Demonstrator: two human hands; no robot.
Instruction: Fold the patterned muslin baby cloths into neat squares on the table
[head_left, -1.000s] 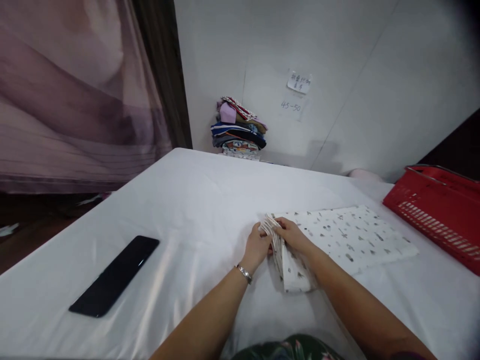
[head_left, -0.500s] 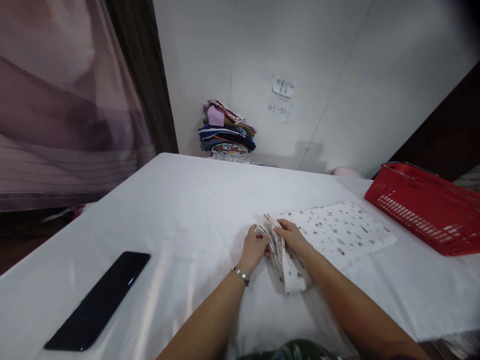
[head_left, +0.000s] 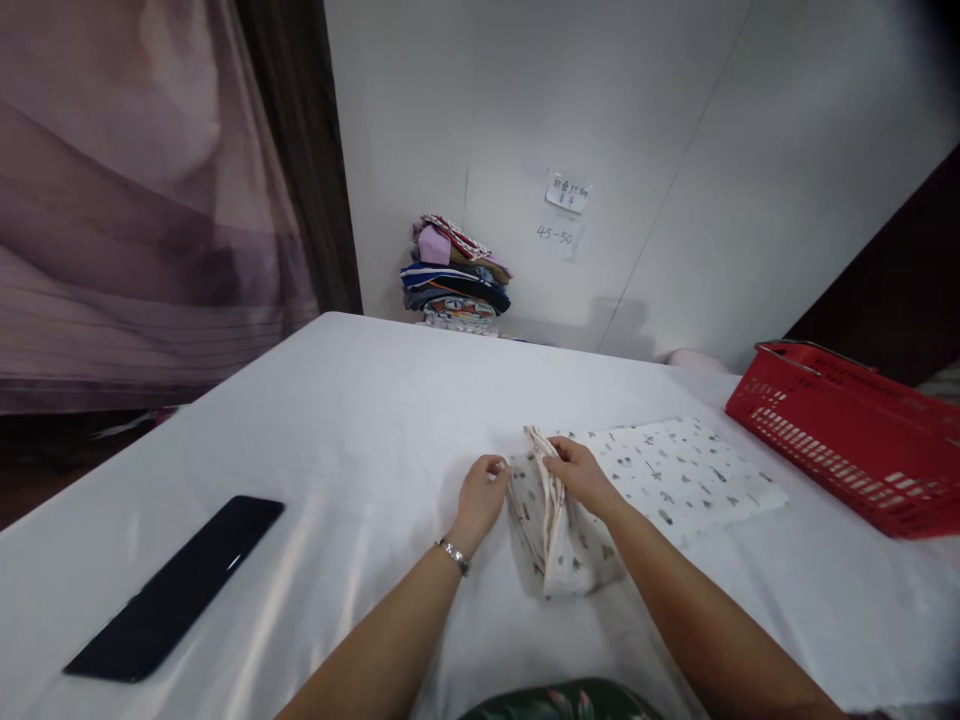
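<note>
A white cloth (head_left: 574, 560) with a small grey-brown print stands bunched in upright folds, its far part (head_left: 675, 470) lying flat to the right on the white-covered table. My right hand (head_left: 585, 477) is closed around the gathered folds near their upper edge. At the left side of the bundle, my left hand (head_left: 480, 495) pinches a thin layer by its upper corner, held a little apart from the other folds. A metal bracelet (head_left: 454, 556) sits on my left wrist. The undersides of the folds are hidden.
A black flat slab (head_left: 180, 590) lies at the left of the table (head_left: 360, 400). The red plastic basket (head_left: 847, 430) stands at the right edge. Folded fabrics (head_left: 456, 275) are stacked by the wall, beneath paper notes (head_left: 566, 193). A pinkish curtain (head_left: 135, 200) hangs at left.
My left hand has moved left, away from the gathered folds, drawing one layer out so the bundle spreads wider. The right hand keeps its hold. The view has shifted slightly.
</note>
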